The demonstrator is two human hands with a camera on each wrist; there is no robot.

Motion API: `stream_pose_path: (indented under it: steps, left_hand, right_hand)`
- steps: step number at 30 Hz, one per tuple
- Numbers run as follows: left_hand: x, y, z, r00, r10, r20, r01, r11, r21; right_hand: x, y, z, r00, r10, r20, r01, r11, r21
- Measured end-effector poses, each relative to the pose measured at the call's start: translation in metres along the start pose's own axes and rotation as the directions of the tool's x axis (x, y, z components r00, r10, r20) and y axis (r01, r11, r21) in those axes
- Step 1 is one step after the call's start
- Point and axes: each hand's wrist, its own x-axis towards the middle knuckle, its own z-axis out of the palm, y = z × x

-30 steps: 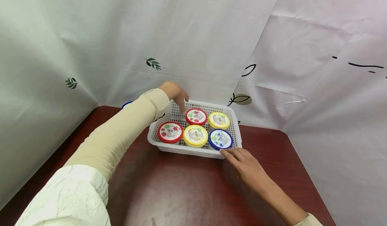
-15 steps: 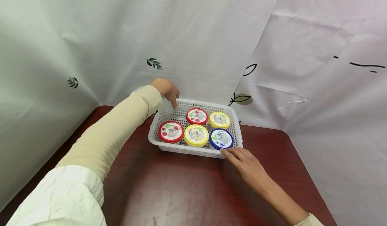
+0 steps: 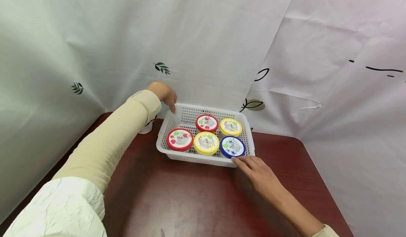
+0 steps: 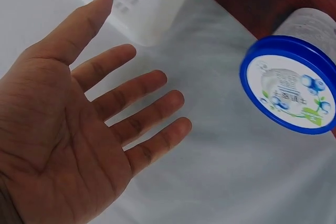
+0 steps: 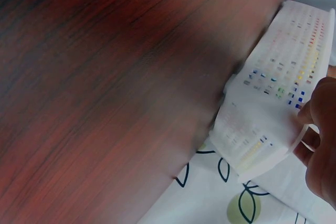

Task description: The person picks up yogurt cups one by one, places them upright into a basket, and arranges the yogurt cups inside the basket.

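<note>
A white plastic basket holds several round lidded tubs. Two have red lids: a front red-lidded tub and a back red-lidded tub. Beside them stand a front yellow-lidded tub, a back yellow-lidded tub and a blue-lidded tub. My left hand is above the basket's back left corner, fingers spread and holding nothing. Another blue-lidded tub stands outside the basket near that hand, mostly hidden by my sleeve in the head view. My right hand grips the basket's front right rim.
The basket sits on a dark red wooden table. A white printed cloth hangs close behind it, with more cloth at both sides. The basket's back left part shows bare mesh.
My left hand has moved left, from over the basket's inside to its back left corner. The tub outside now shows its lower part past the sleeve. My right hand stays put.
</note>
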Motion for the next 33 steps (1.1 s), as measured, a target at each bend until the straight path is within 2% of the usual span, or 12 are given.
stream_pose_path:
  steps: [4,10,17,21,28,33]
  left_hand:
    - [0.001,-0.009,0.003,1.0,0.01,0.001,-0.01,1.0,0.015]
    - [-0.003,-0.023,0.011,1.0,-0.018,-0.002,0.018,1.0,0.022]
    - [-0.004,-0.04,0.028,0.999,-0.029,0.043,0.029,1.0,0.006]
    - [-0.003,-0.049,0.037,0.999,-0.034,0.034,0.034,0.999,-0.007]
    - [-0.004,-0.055,0.048,1.0,-0.021,0.021,0.023,0.997,-0.068]
    - [0.002,-0.058,0.053,1.0,0.002,0.03,0.001,0.994,-0.105]
  right_hand:
    - [0.0,0.0,-0.001,1.0,-0.001,0.001,0.001,1.0,-0.004]
    - [0.0,0.0,-0.001,1.0,0.0,-0.002,0.0,1.0,-0.003]
    - [0.001,-0.001,0.0,1.0,-0.004,-0.01,0.004,1.0,-0.004]
    - [0.001,-0.001,0.001,1.0,-0.01,-0.018,0.01,1.0,-0.001]
    - [0.001,-0.001,0.001,1.0,-0.013,-0.018,0.013,1.0,0.004]
    - [0.001,-0.001,0.0,1.0,-0.009,-0.009,0.009,1.0,0.005]
